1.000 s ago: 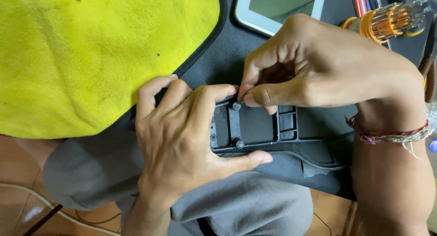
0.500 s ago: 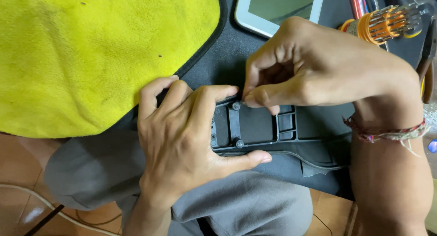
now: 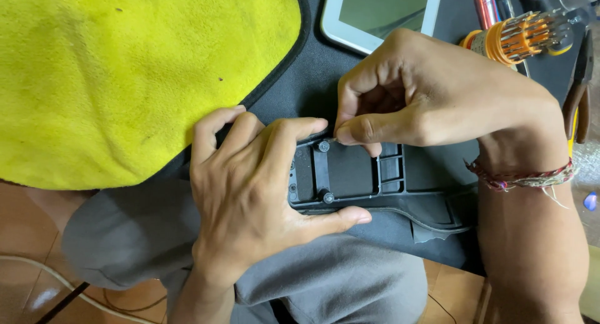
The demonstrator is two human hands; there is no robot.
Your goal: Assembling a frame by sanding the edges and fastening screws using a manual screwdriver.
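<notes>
A black plastic housing part (image 3: 359, 174) with ribs and two screw posts lies on a dark mat over my lap. My left hand (image 3: 256, 193) clamps its left end, fingers over the top edge and thumb along the bottom edge. My right hand (image 3: 425, 93) hovers over the upper edge, thumb and forefinger pinched together right at the upper screw post (image 3: 323, 146). Something tiny seems to be pinched there, but the fingers hide it. The lower screw post (image 3: 328, 198) shows just above my left thumb.
A yellow cloth (image 3: 125, 74) with black edging covers the left. A white-framed tablet (image 3: 381, 14) lies at the top. An orange screwdriver bit holder (image 3: 519, 36) and pliers (image 3: 578, 105) sit at the top right. Grey trousers (image 3: 337, 286) and a white cable (image 3: 56, 280) show below.
Both hands stay almost still on the black part. My right fingertips have shifted very slightly at the upper screw post.
</notes>
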